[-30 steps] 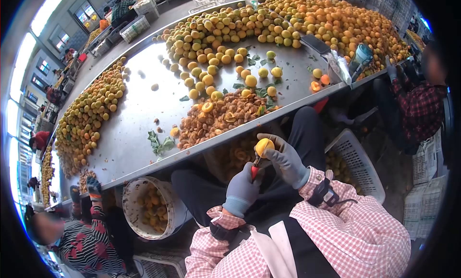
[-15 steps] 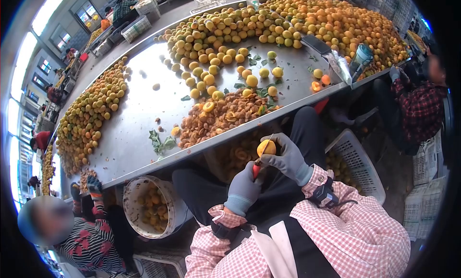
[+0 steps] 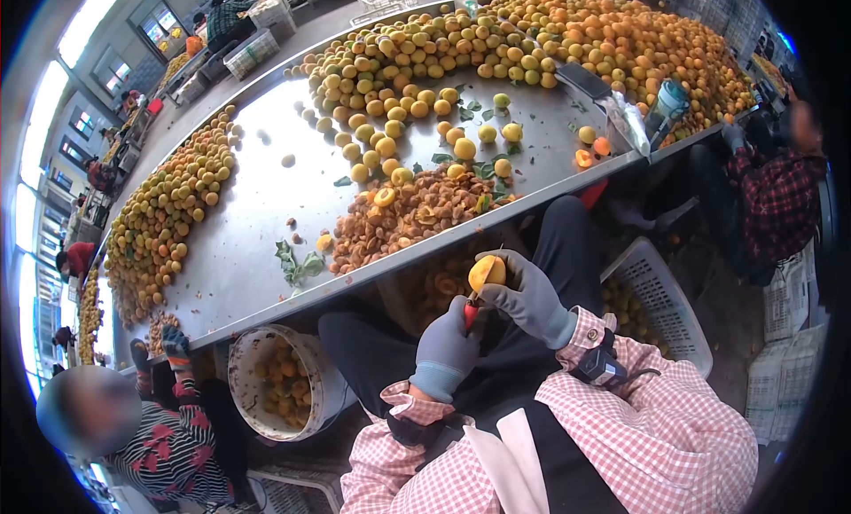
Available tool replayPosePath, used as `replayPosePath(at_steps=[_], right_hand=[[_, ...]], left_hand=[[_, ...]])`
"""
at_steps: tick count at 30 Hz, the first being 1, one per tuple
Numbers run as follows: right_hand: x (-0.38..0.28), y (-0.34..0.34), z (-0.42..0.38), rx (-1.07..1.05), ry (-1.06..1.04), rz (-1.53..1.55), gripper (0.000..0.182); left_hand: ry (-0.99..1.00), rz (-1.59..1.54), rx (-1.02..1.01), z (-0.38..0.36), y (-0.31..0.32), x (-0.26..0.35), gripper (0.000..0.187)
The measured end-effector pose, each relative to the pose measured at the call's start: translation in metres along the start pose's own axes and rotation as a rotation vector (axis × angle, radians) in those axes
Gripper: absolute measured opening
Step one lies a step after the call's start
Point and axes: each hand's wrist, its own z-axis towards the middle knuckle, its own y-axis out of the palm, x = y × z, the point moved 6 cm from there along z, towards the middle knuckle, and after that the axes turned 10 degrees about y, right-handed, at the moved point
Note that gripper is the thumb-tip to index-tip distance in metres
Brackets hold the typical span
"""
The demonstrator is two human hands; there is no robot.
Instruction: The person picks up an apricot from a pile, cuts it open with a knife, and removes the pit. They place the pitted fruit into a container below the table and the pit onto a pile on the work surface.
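My left hand, in a grey glove, is closed round the red handle of a small knife. The knife's thin blade lies against a yellow-orange apricot, and the cut itself is hard to make out. Gloved in grey too, my right hand grips that apricot from the right with thumb and fingers. Both hands are over my lap, just off the table's near edge. Beyond them on the metal table lies a heap of brown apricot pits, with a few cut halves among them.
Piles of whole apricots cover the table's far side. A white bucket of apricots stands to my left, a white crate to my right. A phone and bottle lie near the edge. Co-workers sit on both sides.
Both hands have shifted slightly left with the knife and apricot, and the apricot has turned a little. The co-worker on the right has moved an arm.
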Motion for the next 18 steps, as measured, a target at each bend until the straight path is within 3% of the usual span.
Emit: replayPosePath(at_steps=[4,6,9,11,14,16,18], right_hand=[[0.0,-0.002,-0.001,-0.002,0.073,0.088,0.036],[0.014,-0.002,0.004,-0.161,0.153,0.364,0.036],[0.007,0.001,0.003,-0.014,0.065,0.247,0.038],[0.008,-0.001,0.002,-0.023,0.107,0.254,0.043],[0.008,0.002,0.005,0.019,0.154,0.335,0.043],[0.012,-0.006,0.008,0.082,0.155,0.42,0.039],[0.029,-0.016,0.019,-0.021,0.309,0.706,0.04]], left_hand=[[0.027,0.065,0.017,0.001,-0.004,0.005,0.024],[0.052,0.077,0.038,0.002,-0.003,0.004,0.024],[0.086,0.096,0.072,0.003,-0.003,0.001,0.024],[0.097,0.096,0.069,0.001,-0.002,-0.001,0.023],[0.117,-0.019,0.056,0.0,0.002,-0.003,0.021],[0.127,-0.286,0.167,-0.001,-0.003,0.001,0.017],[0.092,-0.42,0.203,-0.002,-0.012,0.002,0.015]])
